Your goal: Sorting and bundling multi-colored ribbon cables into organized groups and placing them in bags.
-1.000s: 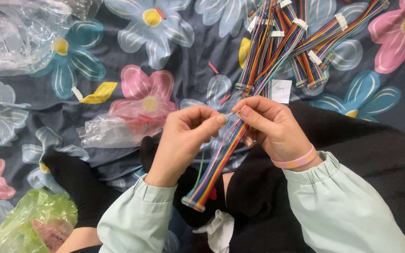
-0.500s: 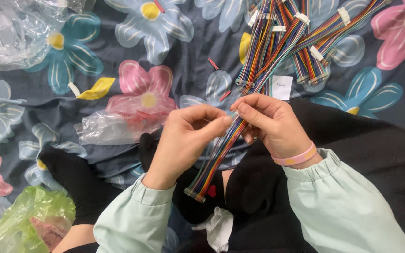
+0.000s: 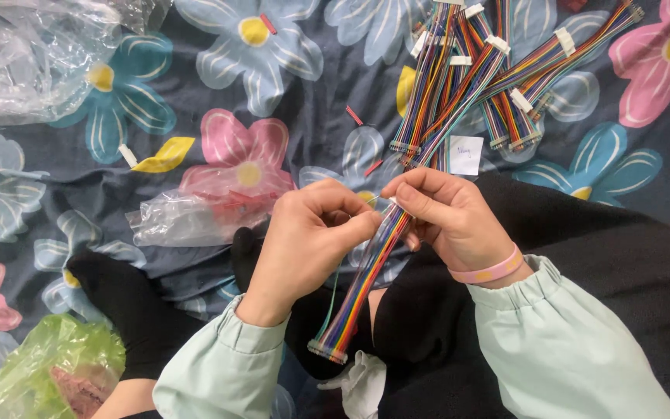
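We grip the rainbow ribbon cable (image 3: 366, 271) at centre, near us, left hand (image 3: 304, 244) and right hand (image 3: 447, 217) fingers pinched on it to steady its wires. More cable bundles (image 3: 467, 77) lie far right on the floral sheet (image 3: 288, 93).
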